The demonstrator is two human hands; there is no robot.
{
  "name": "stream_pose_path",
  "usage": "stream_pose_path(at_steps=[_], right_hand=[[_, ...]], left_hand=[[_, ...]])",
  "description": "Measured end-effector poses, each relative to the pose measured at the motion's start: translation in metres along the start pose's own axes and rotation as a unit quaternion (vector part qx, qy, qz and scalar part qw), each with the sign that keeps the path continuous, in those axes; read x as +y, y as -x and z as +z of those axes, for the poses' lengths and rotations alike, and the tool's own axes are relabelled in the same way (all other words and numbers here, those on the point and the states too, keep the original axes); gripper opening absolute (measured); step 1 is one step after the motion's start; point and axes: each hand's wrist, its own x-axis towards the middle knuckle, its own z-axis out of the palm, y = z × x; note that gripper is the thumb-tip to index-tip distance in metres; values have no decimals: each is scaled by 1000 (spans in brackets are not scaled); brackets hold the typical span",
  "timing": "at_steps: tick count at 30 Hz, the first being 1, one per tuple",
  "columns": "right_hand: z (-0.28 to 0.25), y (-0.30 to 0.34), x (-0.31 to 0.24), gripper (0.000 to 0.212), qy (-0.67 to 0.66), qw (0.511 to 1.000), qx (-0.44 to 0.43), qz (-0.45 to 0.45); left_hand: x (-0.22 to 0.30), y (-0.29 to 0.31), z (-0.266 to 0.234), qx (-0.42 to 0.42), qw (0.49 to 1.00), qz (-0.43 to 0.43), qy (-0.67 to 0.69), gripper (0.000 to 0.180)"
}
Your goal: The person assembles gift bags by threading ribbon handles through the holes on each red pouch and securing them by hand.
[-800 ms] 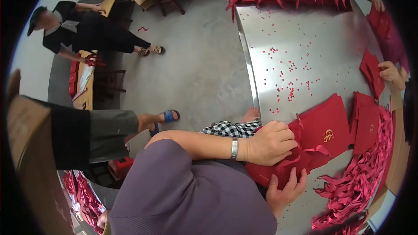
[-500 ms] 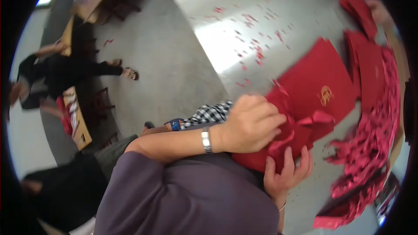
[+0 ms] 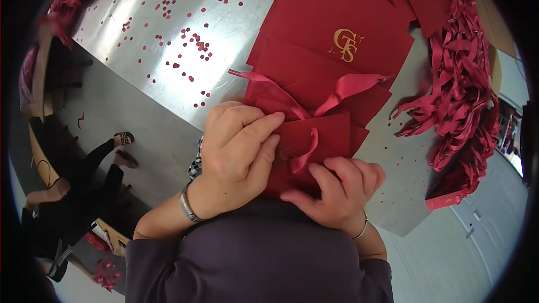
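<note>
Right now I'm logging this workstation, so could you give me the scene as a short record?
Left hand: curled at the front bag's left edge; grip unclear
Right hand: fingers at its lower right
Front ribbon: curved across the bag
Behind: red stack with gold emblem
Table: metal, scattered red dots
Right side: ribbon heap

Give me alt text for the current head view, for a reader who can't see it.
A person's left hand and right hand handle a red bag with a ribbon loop. Just beyond, larger-looking flat red bags overlap on a metal table scattered with small red dots; a mass of red ribbons lies at right.
</note>
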Motion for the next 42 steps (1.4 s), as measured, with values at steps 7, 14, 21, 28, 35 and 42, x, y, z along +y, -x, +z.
stream_pose_path(at_steps=[7,14,21,28,35,42], right_hand=[[1,-14,-8,13,-71,996,-31,-38],[-68,-11,-24,45,-720,613,7,325],[-69,33,-22,32,-731,642,103,205],[-26,14,-27,37,-708,635,223,215],[-15,9,-33,37,-729,601,258,200],[-34,15,-19,48,-66,943,190,265]], left_hand=[[6,-5,-19,-54,998,-40,14,36],[5,-8,-34,-41,999,-6,-33,31],[29,-25,-27,-52,993,68,-84,32],[66,8,-22,-309,832,-167,430,37],[48,17,-4,-299,863,-183,364,20],[47,18,-20,-238,948,-61,203,13]])
